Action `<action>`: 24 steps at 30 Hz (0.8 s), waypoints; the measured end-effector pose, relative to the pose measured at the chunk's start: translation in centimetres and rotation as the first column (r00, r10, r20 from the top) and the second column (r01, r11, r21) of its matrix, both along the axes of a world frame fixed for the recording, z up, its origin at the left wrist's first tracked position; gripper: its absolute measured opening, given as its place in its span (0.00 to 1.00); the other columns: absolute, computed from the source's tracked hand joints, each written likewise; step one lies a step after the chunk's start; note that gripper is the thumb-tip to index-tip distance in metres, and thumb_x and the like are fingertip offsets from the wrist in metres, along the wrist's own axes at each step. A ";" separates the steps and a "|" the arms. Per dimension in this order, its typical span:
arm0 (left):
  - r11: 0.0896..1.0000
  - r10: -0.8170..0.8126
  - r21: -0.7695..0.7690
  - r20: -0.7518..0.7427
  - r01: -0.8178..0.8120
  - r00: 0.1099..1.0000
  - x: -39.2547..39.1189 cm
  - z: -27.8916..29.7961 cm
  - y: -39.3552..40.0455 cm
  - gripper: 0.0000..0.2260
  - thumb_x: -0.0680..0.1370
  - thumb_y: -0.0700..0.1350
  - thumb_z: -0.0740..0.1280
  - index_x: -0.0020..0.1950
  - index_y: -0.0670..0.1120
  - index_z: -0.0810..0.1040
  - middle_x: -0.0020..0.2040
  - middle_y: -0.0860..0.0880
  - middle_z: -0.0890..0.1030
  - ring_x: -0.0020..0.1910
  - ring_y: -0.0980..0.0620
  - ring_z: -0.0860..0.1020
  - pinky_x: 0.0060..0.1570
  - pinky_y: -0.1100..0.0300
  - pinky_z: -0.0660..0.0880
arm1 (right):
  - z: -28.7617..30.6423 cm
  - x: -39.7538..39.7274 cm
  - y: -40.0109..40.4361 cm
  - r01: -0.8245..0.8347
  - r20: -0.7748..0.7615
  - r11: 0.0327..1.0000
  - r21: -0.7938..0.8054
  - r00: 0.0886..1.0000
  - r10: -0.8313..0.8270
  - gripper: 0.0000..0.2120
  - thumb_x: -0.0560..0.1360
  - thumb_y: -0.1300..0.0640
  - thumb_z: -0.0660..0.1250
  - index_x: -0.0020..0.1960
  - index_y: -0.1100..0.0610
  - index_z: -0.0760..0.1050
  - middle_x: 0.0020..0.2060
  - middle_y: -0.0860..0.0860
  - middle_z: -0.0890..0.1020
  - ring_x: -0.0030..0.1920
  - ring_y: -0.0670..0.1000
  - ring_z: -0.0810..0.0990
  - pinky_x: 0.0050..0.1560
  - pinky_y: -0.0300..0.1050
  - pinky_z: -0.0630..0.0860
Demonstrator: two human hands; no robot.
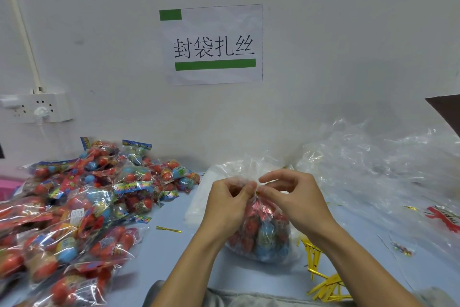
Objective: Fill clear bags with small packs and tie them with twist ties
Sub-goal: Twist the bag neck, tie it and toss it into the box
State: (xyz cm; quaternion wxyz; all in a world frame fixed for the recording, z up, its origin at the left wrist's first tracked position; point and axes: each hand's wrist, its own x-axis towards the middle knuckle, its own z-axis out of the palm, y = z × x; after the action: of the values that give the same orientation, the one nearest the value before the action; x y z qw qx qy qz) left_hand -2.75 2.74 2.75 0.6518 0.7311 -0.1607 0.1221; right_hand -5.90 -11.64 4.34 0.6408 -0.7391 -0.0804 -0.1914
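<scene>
On blue table (174,252): left hand (227,203) fingers grip filled bag (261,232) neck; right hand (296,198) fingers pinch gold twist tie (261,191).

I am looking at a packing workstation: a printed station sign (212,44) on the white wall, toy packs (74,207) heaped along the tabletop's (169,252) left edge, clear bags (373,162) piled at its right.

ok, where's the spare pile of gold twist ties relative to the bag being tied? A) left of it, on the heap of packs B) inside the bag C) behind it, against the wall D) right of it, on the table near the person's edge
D: the gold twist ties lie on the table right of the filled bag, under the right hand forearm; the left hand pinches the bag's neck.
</scene>
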 end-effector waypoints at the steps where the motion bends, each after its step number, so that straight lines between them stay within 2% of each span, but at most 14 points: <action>1: 1.000 -0.009 -0.009 -0.013 0.009 1.000 0.0 0.0 -0.1 0.09 0.80 0.41 0.68 0.44 0.41 0.86 0.40 0.42 0.85 0.43 0.46 0.84 0.45 0.58 0.79 | 0.1 0.0 0.0 -0.008 -0.004 1.000 0.004 1.000 0.008 0.05 0.72 0.66 0.76 0.45 0.58 0.84 0.32 0.51 0.86 0.32 0.43 0.84 0.32 0.31 0.75; 5: 0.998 -0.012 -0.055 -0.058 0.009 0.998 0.0 0.0 -0.2 0.06 0.79 0.39 0.70 0.45 0.40 0.86 0.40 0.46 0.86 0.39 0.54 0.84 0.40 0.66 0.77 | 0.0 0.1 -0.2 -0.001 0.003 1.000 -0.013 1.000 0.001 0.05 0.71 0.66 0.77 0.45 0.59 0.83 0.32 0.51 0.86 0.32 0.42 0.83 0.32 0.31 0.75; 8: 0.996 -0.004 -0.090 -0.086 -0.004 0.996 0.1 0.1 -0.2 0.05 0.78 0.39 0.70 0.46 0.39 0.85 0.39 0.46 0.86 0.38 0.56 0.83 0.39 0.66 0.76 | -0.1 0.2 -0.4 0.006 0.019 0.999 -0.047 1.000 -0.006 0.07 0.70 0.65 0.78 0.44 0.58 0.83 0.33 0.51 0.85 0.34 0.43 0.83 0.35 0.33 0.77; 11: 0.995 -0.022 -0.097 -0.103 0.012 0.994 0.0 0.2 -0.2 0.06 0.78 0.39 0.71 0.44 0.39 0.85 0.34 0.49 0.85 0.35 0.57 0.82 0.36 0.67 0.75 | -0.3 0.3 -0.4 0.018 -0.007 0.994 -0.105 1.000 -0.019 0.11 0.66 0.64 0.81 0.45 0.54 0.83 0.40 0.51 0.83 0.37 0.43 0.82 0.38 0.37 0.80; 14: 0.994 -0.053 -0.102 -0.102 0.043 0.993 -0.2 0.3 -0.3 0.06 0.78 0.39 0.70 0.43 0.41 0.86 0.34 0.49 0.85 0.36 0.57 0.83 0.36 0.68 0.75 | -0.4 0.5 -0.4 0.027 -0.019 0.992 -0.127 0.999 -0.029 0.13 0.66 0.64 0.81 0.45 0.53 0.82 0.41 0.52 0.82 0.37 0.41 0.81 0.38 0.37 0.80; 20: 0.989 -0.108 -0.117 -0.112 0.095 0.988 -0.2 0.4 0.0 0.08 0.79 0.39 0.69 0.41 0.40 0.86 0.37 0.44 0.85 0.38 0.53 0.83 0.39 0.64 0.78 | -0.8 1.0 -0.4 0.028 -0.077 0.998 -0.056 0.997 -0.032 0.13 0.67 0.64 0.80 0.46 0.53 0.80 0.37 0.54 0.85 0.33 0.48 0.82 0.35 0.40 0.78; 22: 0.985 -0.145 -0.114 -0.105 0.133 0.984 -0.3 0.6 0.3 0.06 0.77 0.38 0.71 0.41 0.41 0.86 0.39 0.43 0.86 0.40 0.52 0.83 0.39 0.65 0.77 | -0.8 1.2 -0.7 0.022 -0.102 1.000 -0.008 0.995 -0.023 0.13 0.69 0.65 0.79 0.47 0.54 0.80 0.35 0.54 0.85 0.30 0.47 0.80 0.32 0.37 0.75; 24: 0.979 -0.190 -0.087 -0.102 0.182 0.976 -0.4 0.6 0.5 0.02 0.74 0.36 0.74 0.46 0.39 0.85 0.43 0.42 0.86 0.44 0.49 0.84 0.44 0.64 0.78 | -0.9 1.4 -1.1 0.040 -0.101 0.999 0.021 0.994 -0.038 0.13 0.69 0.66 0.79 0.48 0.54 0.79 0.34 0.54 0.85 0.28 0.46 0.79 0.29 0.35 0.73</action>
State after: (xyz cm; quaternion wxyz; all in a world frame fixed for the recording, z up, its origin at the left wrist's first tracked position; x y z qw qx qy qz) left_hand -3.14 3.25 3.38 0.6960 0.6927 -0.1875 0.0263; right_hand -4.52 -12.70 3.46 0.6488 -0.7417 -0.0311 -0.1672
